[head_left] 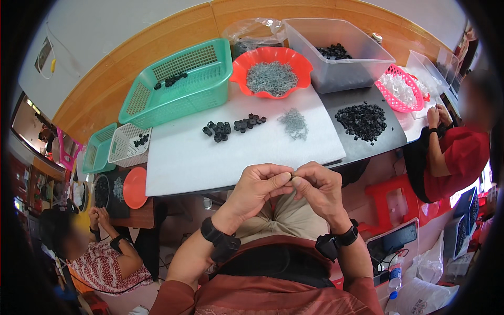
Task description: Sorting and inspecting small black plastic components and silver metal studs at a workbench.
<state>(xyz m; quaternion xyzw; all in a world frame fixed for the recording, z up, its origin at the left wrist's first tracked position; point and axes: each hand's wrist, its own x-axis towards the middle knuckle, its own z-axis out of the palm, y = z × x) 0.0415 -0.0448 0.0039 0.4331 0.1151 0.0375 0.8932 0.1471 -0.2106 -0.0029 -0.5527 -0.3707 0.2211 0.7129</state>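
Both hands meet above my lap, just in front of the table's near edge. My left hand (265,182) pinches a tiny dark piece (292,177) between thumb and fingertips. From the other side, the thumb and forefinger of my right hand (317,187) close on the same piece, whose shape the fingers mostly hide. Beyond the hands, on a white sheet (210,168), lie a cluster of black ring-like parts (217,131), a second group of small black parts (250,123) and a loose heap of thin grey metal pieces (294,124).
Behind the sheet stand a green basket (181,100), a red scalloped bowl (240,65) of grey metal pieces and a clear bin (357,68). Black parts (361,122) are heaped to the right. Co-workers sit at left (113,252) and right (457,152), near a red stool (391,199).
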